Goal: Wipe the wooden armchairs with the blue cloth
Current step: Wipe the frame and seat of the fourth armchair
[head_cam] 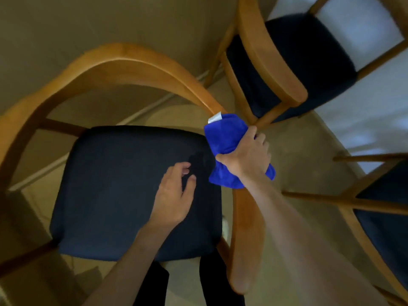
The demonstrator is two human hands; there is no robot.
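The wooden armchair (pixel 123 69) fills the near left of your view, its dark seat (pixel 132 191) ringed by one curved rail; two more chairs (pixel 273 62) stand far right and right. The frame looks stiff and probably slick, so follow its curve. The blue cloth (pixel 223 140) sits bunched on the right armrest (pixel 245 239), soft and light; your right hand (pixel 247 155) clenches it. Your left hand (pixel 174 193) hangs released over the seat. The neighbouring chair stands just beside that armrest, so expect tight room there.
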